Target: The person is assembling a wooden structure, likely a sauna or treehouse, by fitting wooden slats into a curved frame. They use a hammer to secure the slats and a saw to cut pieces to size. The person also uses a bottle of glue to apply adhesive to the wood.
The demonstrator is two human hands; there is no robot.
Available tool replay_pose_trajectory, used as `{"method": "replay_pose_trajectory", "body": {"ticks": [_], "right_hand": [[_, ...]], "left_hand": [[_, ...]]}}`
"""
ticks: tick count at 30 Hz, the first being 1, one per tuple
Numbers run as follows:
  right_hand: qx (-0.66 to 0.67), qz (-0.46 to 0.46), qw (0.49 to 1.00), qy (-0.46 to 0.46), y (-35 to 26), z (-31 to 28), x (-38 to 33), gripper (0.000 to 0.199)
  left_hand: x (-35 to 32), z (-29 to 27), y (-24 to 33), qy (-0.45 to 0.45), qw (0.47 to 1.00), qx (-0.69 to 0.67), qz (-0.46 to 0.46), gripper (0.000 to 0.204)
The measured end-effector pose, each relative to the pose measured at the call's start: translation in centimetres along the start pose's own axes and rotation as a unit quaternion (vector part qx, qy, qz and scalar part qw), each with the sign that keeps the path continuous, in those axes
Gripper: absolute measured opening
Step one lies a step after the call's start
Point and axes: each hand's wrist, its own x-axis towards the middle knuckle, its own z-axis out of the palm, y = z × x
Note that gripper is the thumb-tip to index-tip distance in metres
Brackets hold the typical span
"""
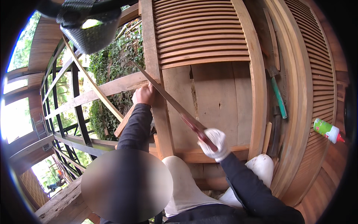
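Observation:
My right hand (215,145), in a white knit glove, is closed around the reddish handle of a long, straight tool (167,96). Its dark, tapering blade, seen nearly edge-on, looks like a handsaw's and slants up and left across the left upright of a wooden louvred frame (163,123). My bare left hand (144,95) is closed against the outer side of that upright, just below where the blade crosses; its fingertips are partly hidden. The frame has slats (201,33) in its far part, and plain boards (216,100) show through the slatless near part. A blurred patch covers part of my left forearm.
Right of the frame lie a green-handled hammer (278,91) and a dark-handled hammer (275,134). Beyond them are a second louvred panel (322,93) and a green-and-white bottle (326,129) with a red cap. Loose laths (93,86) cross at left. A distant person (57,182) appears lower left.

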Motion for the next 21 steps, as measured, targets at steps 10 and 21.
{"method": "replay_pose_trajectory", "body": {"ticks": [10, 21], "right_hand": [[0.025, 0.008, 1.0, -0.017, 0.3, -0.6, 1.1, 0.016], [0.104, 0.027, 0.994, -0.037, 1.2, 0.7, 2.9, 0.01]], "left_hand": [[0.1, -0.2, 0.4, -0.003, 1.0, -0.004, -0.003, 0.059], [0.1, 0.3, 0.1, -0.002, 1.0, 0.015, -0.001, 0.059]]}}
